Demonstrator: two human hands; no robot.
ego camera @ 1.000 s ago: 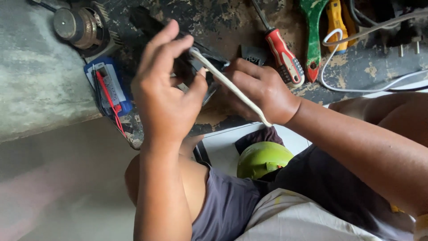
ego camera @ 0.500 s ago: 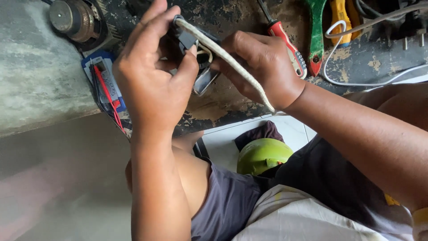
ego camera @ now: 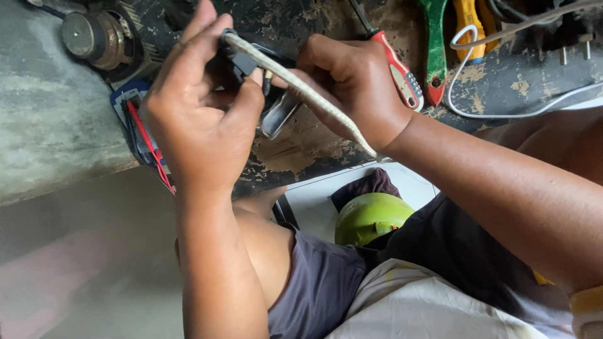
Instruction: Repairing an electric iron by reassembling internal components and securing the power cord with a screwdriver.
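My left hand (ego camera: 201, 119) grips a small dark part (ego camera: 242, 63) where a whitish braided cord (ego camera: 314, 103) enters it, thumb and fingers pinched around it. My right hand (ego camera: 352, 81) holds the same assembly from the right, with the cord running diagonally across its fingers toward my wrist. A shiny metal piece (ego camera: 276, 113) hangs below the dark part, between both hands. Both hands hover over a scuffed dark workboard (ego camera: 301, 150).
On the board lie a red-handled screwdriver (ego camera: 399, 66), a green-handled tool (ego camera: 434, 47), a yellow-handled tool (ego camera: 468, 22), white wire (ego camera: 502, 113) and a plug (ego camera: 568, 41). A round metal motor part (ego camera: 94, 37) and a blue-red device (ego camera: 135, 125) lie left. A green round object (ego camera: 370, 216) rests by my knee.
Both hands with the cord and dark part have shifted up and slightly left in view, and the hands have closed in on the part.
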